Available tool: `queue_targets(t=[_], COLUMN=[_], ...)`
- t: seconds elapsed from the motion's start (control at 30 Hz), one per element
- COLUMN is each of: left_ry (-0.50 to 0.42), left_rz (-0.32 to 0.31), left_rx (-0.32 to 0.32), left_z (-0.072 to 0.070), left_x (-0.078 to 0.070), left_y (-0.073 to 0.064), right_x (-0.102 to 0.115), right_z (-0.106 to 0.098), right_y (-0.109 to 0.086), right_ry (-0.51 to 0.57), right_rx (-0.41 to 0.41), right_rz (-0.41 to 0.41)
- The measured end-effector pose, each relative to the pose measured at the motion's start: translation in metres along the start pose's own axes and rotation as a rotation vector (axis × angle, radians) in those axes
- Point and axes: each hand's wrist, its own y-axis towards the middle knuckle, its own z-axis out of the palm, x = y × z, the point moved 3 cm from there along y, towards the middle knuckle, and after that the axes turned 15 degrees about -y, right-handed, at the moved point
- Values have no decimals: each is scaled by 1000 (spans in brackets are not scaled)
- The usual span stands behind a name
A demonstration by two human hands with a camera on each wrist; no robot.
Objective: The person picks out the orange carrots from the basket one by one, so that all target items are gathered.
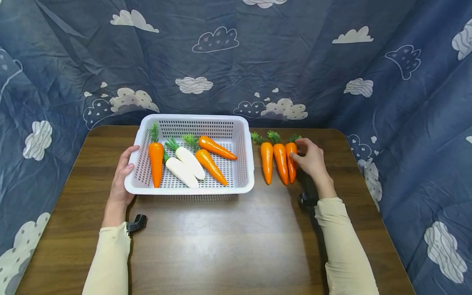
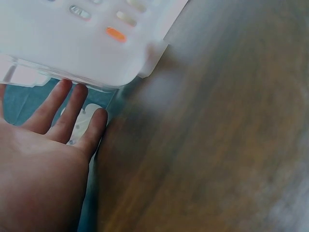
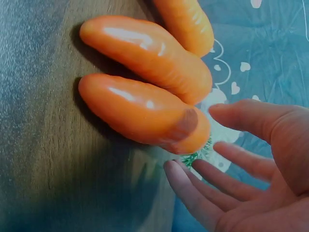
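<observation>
A white plastic basket (image 1: 189, 191) holds orange carrots with green tops, among them a carrot (image 1: 156, 164) at its left end, and two white radishes (image 1: 181, 172). My left hand (image 1: 121, 178) is at the basket's left side; in the left wrist view its straight fingers (image 2: 77, 108) reach the basket's rim. Right of the basket, three carrots lie side by side: a left carrot (image 1: 266, 163), a middle carrot (image 1: 282, 164) and a right carrot (image 1: 291, 166). My right hand (image 1: 311, 159) hovers by the right carrot's leafy end, thumb and fingers spread apart in the right wrist view.
The brown wooden table (image 1: 221, 246) stretches in front of the basket and out to both sides. A blue cloud-patterned cloth (image 1: 221, 61) hangs behind the table and at its sides. A black wrist device (image 1: 137, 223) sits on the left wrist.
</observation>
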Motion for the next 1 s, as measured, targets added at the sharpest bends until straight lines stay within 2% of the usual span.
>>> queue_targets(t=[0.1,0.2,0.3,0.43,0.73,1.0], left_ry=[3,3,2,1,1,9], left_rz=[0,-3,-3,1,5,19], left_rx=[2,2,7,12,6,12], left_z=[0,0,0,0,-3,-1], left_x=[0,0,0,-1,3,2], left_y=[0,0,0,1,-2,2], right_x=[1,4,11,31,88,122], right_z=[-5,-8,-12,-18,-31,-37], right_y=[-4,-5,-6,-7,-8,-5], right_ry=[13,14,21,28,94,113], right_rx=[-57,-111,-162,-203,-178,-163], right_rz=[40,47,32,-11,-110,-160])
